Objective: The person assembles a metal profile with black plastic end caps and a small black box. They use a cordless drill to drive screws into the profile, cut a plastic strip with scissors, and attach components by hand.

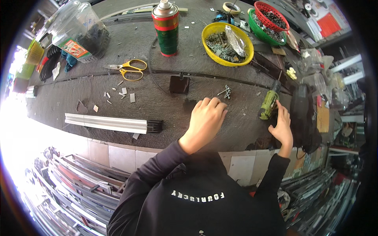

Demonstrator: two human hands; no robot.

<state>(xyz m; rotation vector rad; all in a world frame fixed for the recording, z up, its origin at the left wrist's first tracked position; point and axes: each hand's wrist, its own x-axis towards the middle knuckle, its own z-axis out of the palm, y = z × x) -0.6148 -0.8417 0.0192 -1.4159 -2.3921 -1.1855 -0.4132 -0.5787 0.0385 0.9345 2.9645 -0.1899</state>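
Observation:
My left hand is over the middle of the dark workbench, knuckles up and fingers curled in. The palm and fingertips are hidden, so what it holds, if anything, does not show. Just beyond it lies a small pile of screws. On the right, my right hand has its thumb and fingers apart, with fingertips at the side of a green power drill. The drill lies on its side, its bit pointing away from me. To the left rests a white and black metal profile.
Farther back are yellow-handled scissors, a red and green spray can, and a yellow basket of screws. A clear plastic jar stands at far left. Red and green baskets sit back right. A small dark block lies mid-bench.

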